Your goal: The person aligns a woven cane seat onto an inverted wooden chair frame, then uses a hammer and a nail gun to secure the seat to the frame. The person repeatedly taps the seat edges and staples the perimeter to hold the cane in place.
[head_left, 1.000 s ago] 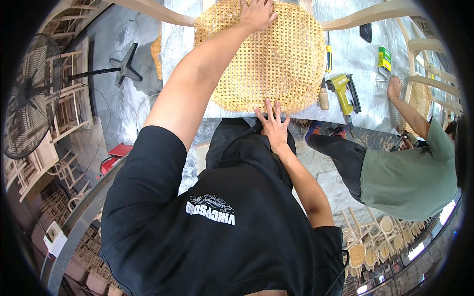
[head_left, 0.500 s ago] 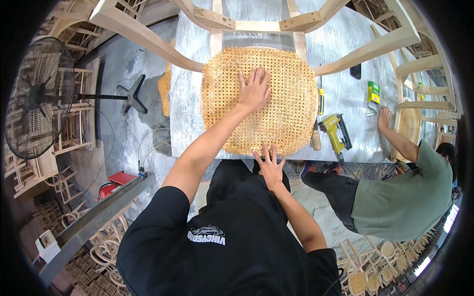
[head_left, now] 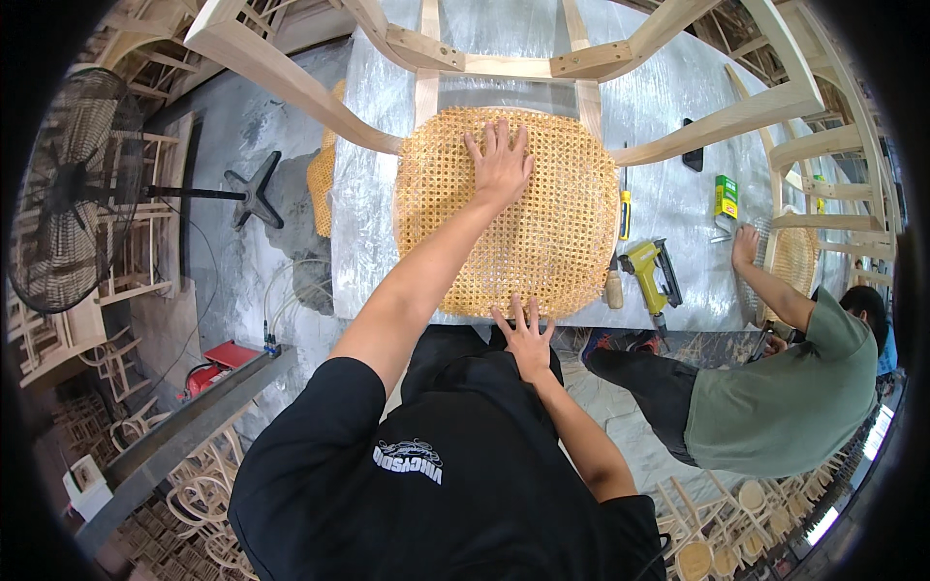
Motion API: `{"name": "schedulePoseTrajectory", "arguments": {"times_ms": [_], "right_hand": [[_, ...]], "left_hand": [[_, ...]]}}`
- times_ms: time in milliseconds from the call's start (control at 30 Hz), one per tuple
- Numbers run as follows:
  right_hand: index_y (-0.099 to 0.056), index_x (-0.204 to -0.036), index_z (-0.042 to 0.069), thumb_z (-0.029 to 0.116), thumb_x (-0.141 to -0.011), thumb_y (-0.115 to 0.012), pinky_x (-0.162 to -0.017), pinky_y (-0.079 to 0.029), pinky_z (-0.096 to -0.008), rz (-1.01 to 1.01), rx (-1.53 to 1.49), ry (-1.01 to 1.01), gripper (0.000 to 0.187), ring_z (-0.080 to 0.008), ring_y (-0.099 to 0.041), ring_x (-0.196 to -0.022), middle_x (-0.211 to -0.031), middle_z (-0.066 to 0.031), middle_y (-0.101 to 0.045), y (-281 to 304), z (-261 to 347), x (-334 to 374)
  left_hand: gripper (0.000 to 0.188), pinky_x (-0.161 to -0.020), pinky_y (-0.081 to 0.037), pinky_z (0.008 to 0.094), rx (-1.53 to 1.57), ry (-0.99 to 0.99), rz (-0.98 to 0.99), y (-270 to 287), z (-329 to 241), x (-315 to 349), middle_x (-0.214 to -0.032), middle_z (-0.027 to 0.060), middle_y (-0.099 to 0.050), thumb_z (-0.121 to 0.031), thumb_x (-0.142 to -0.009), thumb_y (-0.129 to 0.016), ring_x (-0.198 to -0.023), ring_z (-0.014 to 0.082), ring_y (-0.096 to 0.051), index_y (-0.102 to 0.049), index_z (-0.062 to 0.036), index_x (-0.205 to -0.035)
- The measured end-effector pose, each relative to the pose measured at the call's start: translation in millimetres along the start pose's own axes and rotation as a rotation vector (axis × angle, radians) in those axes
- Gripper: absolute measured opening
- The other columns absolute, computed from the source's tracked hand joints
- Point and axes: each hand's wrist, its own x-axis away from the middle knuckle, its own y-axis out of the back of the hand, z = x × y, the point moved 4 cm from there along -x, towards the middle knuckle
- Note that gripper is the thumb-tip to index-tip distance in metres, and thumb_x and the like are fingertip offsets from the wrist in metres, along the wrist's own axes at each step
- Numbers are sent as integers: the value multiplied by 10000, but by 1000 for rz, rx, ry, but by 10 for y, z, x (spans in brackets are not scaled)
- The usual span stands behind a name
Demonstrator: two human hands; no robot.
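A sheet of woven cane webbing (head_left: 552, 213) lies over the seat of a pale wooden chair frame (head_left: 504, 66) on the table. My left hand (head_left: 502, 169) presses on the webbing toward its far side, fingers spread. Over the near edge of the cane rests my right hand (head_left: 528, 344), its fingers apart and pointing away from me. Neither hand grips anything. To the right of the seat lie a yellow-green nail gun (head_left: 651, 271), a wooden-handled tool (head_left: 614, 288) and a yellow-handled screwdriver (head_left: 625, 215).
A co-worker in a green shirt (head_left: 785, 392) works on another cane seat (head_left: 796, 261) at the right. A green and yellow box (head_left: 727, 200) and a dark phone (head_left: 692, 145) lie on the plastic-covered table (head_left: 373, 242). A black fan (head_left: 73, 189) stands left, with several chair frames around.
My left hand stays spread on the cane and sits slightly closer to its far edge. The whole view has shifted a little. The right hand remains at the near edge.
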Motion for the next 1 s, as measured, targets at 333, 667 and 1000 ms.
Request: {"name": "schedulePoseTrajectory", "arguments": {"times_ms": [333, 667, 1000], "right_hand": [[-301, -1581, 426, 190, -983, -538, -1063, -340, -715, -69, 41, 35, 685, -409, -213, -1526, -1694, -78, -169, -31, -13, -19], [-314, -1583, 400, 201, -978, -543, -1085, -332, -686, -169, 139, 71, 677, -418, -276, -1488, -1677, -106, -198, -53, -34, -37], [-333, -1574, 391, 183, -986, -528, -1083, -337, -676, -142, 97, 65, 654, -409, -229, -1511, -1674, -102, -204, -35, -15, -26]], "left_hand": [[637, -1183, -25, 732, -18, 42, -73, -15, -61, -9, -1654, 228, -203, -451, -1038, -401, -1538, 433, -153, -290, -171, -1599], [690, -1098, -21, 837, 6, 46, -12, 29, -54, -23, -1655, 212, -201, -505, -1007, -471, -1539, 422, -154, -294, -190, -1595], [1000, -1064, 18, 866, -4, 72, 33, 110, -73, 15, -1683, 183, -140, -787, -831, -576, -1557, 393, -109, -278, -226, -1604]]}}
